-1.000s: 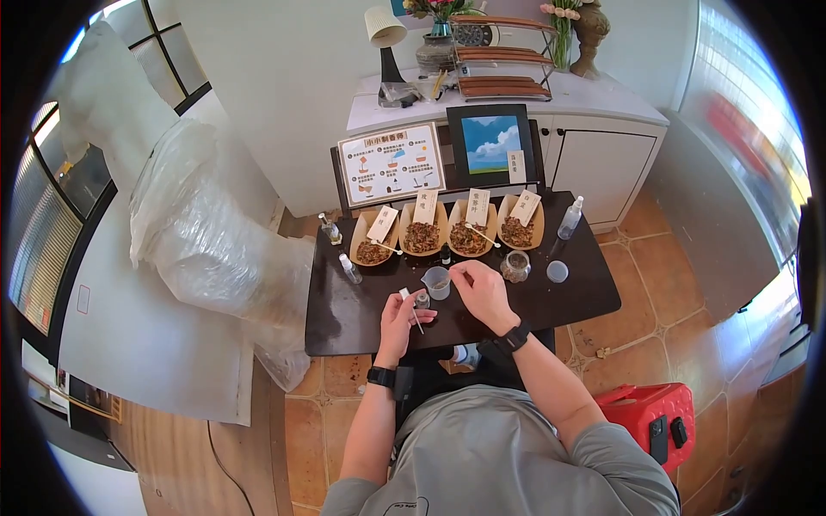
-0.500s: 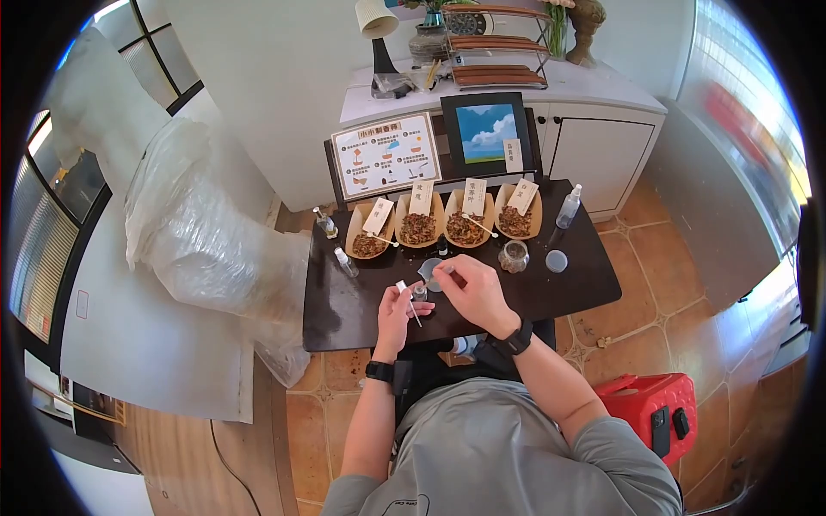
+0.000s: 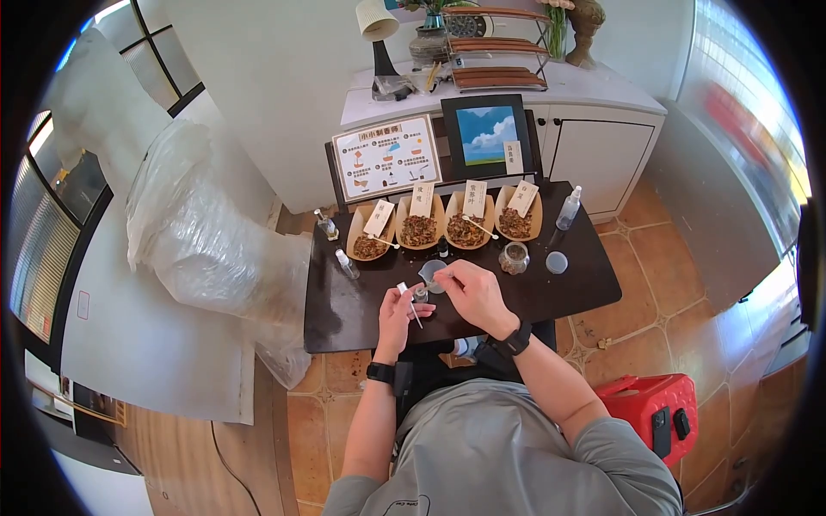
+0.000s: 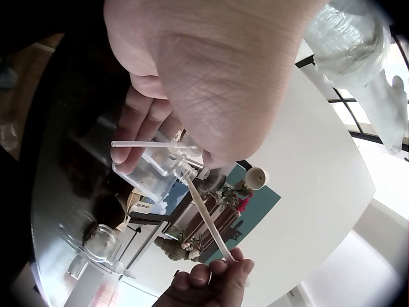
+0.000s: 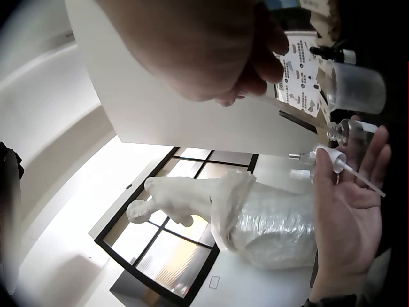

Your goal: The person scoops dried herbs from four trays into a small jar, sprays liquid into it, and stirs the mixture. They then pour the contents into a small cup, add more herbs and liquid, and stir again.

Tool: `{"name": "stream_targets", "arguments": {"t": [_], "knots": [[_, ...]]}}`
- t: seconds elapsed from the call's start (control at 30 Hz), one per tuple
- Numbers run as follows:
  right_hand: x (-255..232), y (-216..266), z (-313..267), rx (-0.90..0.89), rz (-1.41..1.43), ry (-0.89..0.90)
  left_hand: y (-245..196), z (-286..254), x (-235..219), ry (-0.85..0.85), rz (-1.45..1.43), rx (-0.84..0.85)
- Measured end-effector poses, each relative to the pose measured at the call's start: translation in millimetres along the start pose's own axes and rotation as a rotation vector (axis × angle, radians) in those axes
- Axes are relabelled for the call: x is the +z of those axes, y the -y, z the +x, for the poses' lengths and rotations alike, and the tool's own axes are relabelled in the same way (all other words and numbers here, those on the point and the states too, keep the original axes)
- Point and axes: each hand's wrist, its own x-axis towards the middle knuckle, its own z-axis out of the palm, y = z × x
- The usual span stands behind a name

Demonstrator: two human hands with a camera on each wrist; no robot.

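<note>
My left hand (image 3: pixel 395 323) pinches a white spray pump (image 5: pixel 332 157) near the thumb, its thin dip tube (image 4: pixel 137 144) sticking out. Beside the pump, a small clear bottle (image 4: pixel 144 179) stands against the left fingers, its neck uncovered. With thumb and fingertips, my right hand (image 3: pixel 476 298) pinches a slender pale stick (image 4: pixel 209 220). The stick's far end is at the bottle's mouth. A clear plastic measuring cup (image 5: pixel 359 88) stands just beyond the bottle, partly covered by the right hand in the head view. A small black dropper bottle (image 3: pixel 442 247) is behind the cup.
Paper trays (image 3: pixel 371 248) of dried plant bits with labels line the table's back. A glass jar (image 3: pixel 514 258) and a small round cup (image 3: pixel 557 262) stand right. Spray bottles (image 3: pixel 347 264) flank the trays. An instruction board (image 3: pixel 386 156) stands behind.
The right hand has come left and inward, from beside the measuring cup to overlap it, bringing the stick to the bottle's mouth. My left hand keeps its hold. The head view has shifted slightly.
</note>
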Motion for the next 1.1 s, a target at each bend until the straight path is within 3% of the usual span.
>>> {"name": "stream_targets", "arguments": {"t": [0.1,0.17,0.33,0.47,0.7,0.97,1.1], "knots": [[-4,8,3,0.055,0.04,-0.074,2,1,-1,0.001,0.018,0.023],[-5,10,7,0.147,0.035,-0.268,2,1,-2,0.0,0.023,0.012],[1,-11,6,0.118,-0.057,-0.269,0,-1,0,0.007,-0.006,0.003],[11,-25,-7,0.209,-0.082,-0.099,-3,-1,2,0.011,-0.027,0.002],[12,-39,-13,0.095,-0.172,-0.06,-2,-1,1,0.013,-0.006,-0.007],[-2,-8,3,0.133,-0.042,-0.213,-3,-1,0,0.017,0.012,-0.007],[-9,13,7,0.112,0.05,-0.197,-3,-1,2,0.006,0.01,-0.001]]}}
